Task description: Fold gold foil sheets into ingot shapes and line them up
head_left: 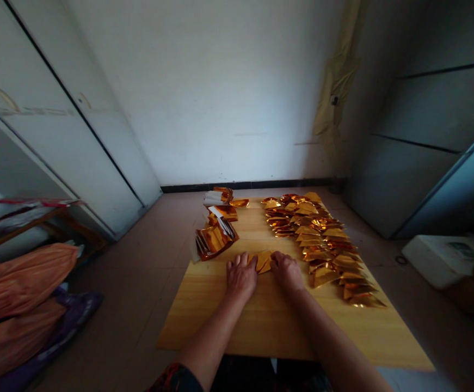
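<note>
Spreading flat and palm-down with fingers unclenched, the left hand (241,276) and the right hand (286,273) are gripping nothing, both touching the edges of a folded gold foil piece (264,262) lying between them on a pale wooden tabletop (237,326). Sitting just beyond the left hand, toward the far end of the tabletop, a loose heap of gold foil sheets (216,239) is mixing with white paper slips (216,197). Stretching along the right side of the tabletop, overlapping rows of folded gold foil triangles (314,239) are reaching from near the right hand to the far edge. Lying on the tiled floor (139,272) to the left, orange sacks (16,283) and a purple bag (67,316) are sitting below a low wooden shelf (28,223). Standing off to the right, a white box (444,261) is resting near a grey cabinet (416,152).
</note>
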A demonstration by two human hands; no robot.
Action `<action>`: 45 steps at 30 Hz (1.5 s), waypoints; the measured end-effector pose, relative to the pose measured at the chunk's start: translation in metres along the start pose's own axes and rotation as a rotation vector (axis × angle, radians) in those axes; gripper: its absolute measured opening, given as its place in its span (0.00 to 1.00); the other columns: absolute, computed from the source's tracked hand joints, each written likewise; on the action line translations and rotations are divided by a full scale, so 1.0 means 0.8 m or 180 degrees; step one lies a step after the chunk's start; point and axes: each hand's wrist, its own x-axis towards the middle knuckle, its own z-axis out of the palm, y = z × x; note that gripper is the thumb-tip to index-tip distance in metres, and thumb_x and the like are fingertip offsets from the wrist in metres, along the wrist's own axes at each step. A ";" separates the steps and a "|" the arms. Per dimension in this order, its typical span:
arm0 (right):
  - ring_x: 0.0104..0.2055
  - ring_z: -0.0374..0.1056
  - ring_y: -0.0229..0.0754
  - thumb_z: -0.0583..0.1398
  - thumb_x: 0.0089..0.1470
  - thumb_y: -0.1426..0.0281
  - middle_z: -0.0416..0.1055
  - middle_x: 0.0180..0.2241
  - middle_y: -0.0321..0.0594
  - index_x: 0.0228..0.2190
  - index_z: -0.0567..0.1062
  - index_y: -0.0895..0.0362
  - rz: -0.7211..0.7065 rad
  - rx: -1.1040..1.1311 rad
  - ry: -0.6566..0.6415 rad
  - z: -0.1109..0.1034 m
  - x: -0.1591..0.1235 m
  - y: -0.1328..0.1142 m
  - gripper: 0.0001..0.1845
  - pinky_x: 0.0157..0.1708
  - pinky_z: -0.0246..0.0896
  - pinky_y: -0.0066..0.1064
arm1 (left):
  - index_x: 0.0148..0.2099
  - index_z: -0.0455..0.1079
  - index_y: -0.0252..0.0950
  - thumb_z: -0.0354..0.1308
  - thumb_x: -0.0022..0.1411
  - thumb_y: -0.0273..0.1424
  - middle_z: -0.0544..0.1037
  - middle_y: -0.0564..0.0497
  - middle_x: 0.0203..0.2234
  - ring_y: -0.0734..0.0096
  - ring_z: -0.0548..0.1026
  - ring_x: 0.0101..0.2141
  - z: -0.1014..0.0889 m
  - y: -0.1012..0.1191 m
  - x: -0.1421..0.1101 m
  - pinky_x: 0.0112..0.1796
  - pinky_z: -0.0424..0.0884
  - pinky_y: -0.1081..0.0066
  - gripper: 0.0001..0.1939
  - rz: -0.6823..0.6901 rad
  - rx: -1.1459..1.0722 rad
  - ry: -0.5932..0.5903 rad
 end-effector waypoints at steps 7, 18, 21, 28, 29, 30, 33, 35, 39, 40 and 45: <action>0.38 0.67 0.40 0.52 0.58 0.70 0.73 0.35 0.40 0.34 0.73 0.55 -0.0138 -0.0359 0.0166 0.011 -0.002 -0.001 0.10 0.37 0.50 0.28 | 0.55 0.64 0.47 0.49 0.61 0.29 0.68 0.45 0.51 0.57 0.64 0.46 0.001 0.000 0.000 0.43 0.59 0.58 0.20 0.0001 -0.0020 0.0037; 0.37 0.66 0.37 0.52 0.60 0.69 0.70 0.35 0.38 0.33 0.72 0.54 -0.0183 -0.0351 0.0307 0.012 -0.007 0.008 0.09 0.34 0.47 0.27 | 0.57 0.63 0.49 0.49 0.61 0.30 0.66 0.47 0.53 0.56 0.62 0.49 -0.007 0.002 -0.002 0.46 0.58 0.55 0.22 -0.0124 -0.0030 -0.0121; 0.37 0.66 0.37 0.52 0.60 0.70 0.70 0.34 0.38 0.33 0.72 0.54 -0.0170 -0.0356 0.0225 0.011 -0.006 0.008 0.09 0.33 0.47 0.28 | 0.57 0.64 0.50 0.48 0.62 0.33 0.65 0.48 0.54 0.56 0.62 0.50 -0.009 0.004 -0.002 0.47 0.57 0.54 0.20 -0.0179 -0.0030 -0.0118; 0.39 0.66 0.38 0.52 0.59 0.70 0.71 0.35 0.39 0.33 0.72 0.54 -0.0077 -0.0341 0.0120 0.007 -0.004 0.006 0.09 0.34 0.48 0.28 | 0.57 0.63 0.51 0.49 0.61 0.42 0.62 0.48 0.58 0.53 0.60 0.52 -0.010 0.000 -0.002 0.48 0.56 0.53 0.22 -0.0243 -0.0123 -0.0274; 0.39 0.66 0.39 0.53 0.59 0.68 0.71 0.35 0.39 0.33 0.72 0.54 -0.0060 -0.0333 0.0118 0.007 -0.004 0.005 0.08 0.35 0.48 0.29 | 0.58 0.63 0.51 0.50 0.61 0.42 0.61 0.48 0.58 0.53 0.60 0.52 -0.010 -0.001 -0.002 0.48 0.56 0.53 0.22 -0.0242 -0.0125 -0.0279; 0.39 0.66 0.40 0.54 0.58 0.66 0.70 0.36 0.39 0.33 0.72 0.54 -0.0032 -0.0326 0.0117 0.006 -0.005 0.003 0.08 0.35 0.49 0.29 | 0.58 0.63 0.51 0.50 0.61 0.42 0.61 0.48 0.58 0.53 0.60 0.52 -0.010 -0.002 -0.002 0.48 0.56 0.53 0.22 -0.0238 -0.0128 -0.0282; 0.40 0.66 0.43 0.58 0.52 0.58 0.70 0.36 0.40 0.33 0.71 0.55 0.0029 -0.0327 0.0121 0.004 -0.007 -0.003 0.13 0.35 0.50 0.31 | 0.58 0.62 0.51 0.50 0.60 0.43 0.61 0.47 0.58 0.52 0.59 0.53 -0.009 -0.003 -0.002 0.48 0.56 0.53 0.23 -0.0231 -0.0141 -0.0302; 0.40 0.66 0.45 0.60 0.50 0.55 0.70 0.36 0.41 0.34 0.71 0.55 0.0045 -0.0340 0.0150 0.002 -0.009 -0.007 0.17 0.36 0.50 0.32 | 0.58 0.62 0.51 0.50 0.60 0.43 0.61 0.47 0.58 0.52 0.59 0.53 -0.008 -0.003 -0.002 0.48 0.56 0.53 0.23 -0.0222 -0.0142 -0.0302; 0.40 0.66 0.44 0.60 0.48 0.56 0.70 0.36 0.41 0.33 0.71 0.55 0.0054 -0.0257 0.0106 0.000 -0.009 -0.007 0.16 0.35 0.50 0.31 | 0.58 0.63 0.50 0.50 0.60 0.42 0.61 0.47 0.58 0.53 0.60 0.52 -0.007 -0.003 -0.003 0.47 0.57 0.52 0.23 -0.0204 -0.0117 -0.0227; 0.40 0.66 0.44 0.61 0.48 0.57 0.70 0.36 0.41 0.33 0.71 0.55 0.0058 -0.0220 0.0079 0.000 -0.009 -0.005 0.15 0.35 0.50 0.31 | 0.58 0.63 0.50 0.50 0.60 0.42 0.61 0.47 0.58 0.53 0.60 0.52 -0.007 -0.003 -0.003 0.47 0.57 0.52 0.23 -0.0201 -0.0115 -0.0214; 0.39 0.66 0.41 0.62 0.46 0.65 0.70 0.36 0.39 0.33 0.72 0.55 0.0039 0.0047 0.0047 0.004 -0.003 0.006 0.10 0.34 0.50 0.28 | 0.57 0.62 0.52 0.50 0.59 0.43 0.61 0.48 0.58 0.54 0.60 0.52 -0.007 -0.005 -0.002 0.47 0.57 0.53 0.23 -0.0179 -0.0111 -0.0245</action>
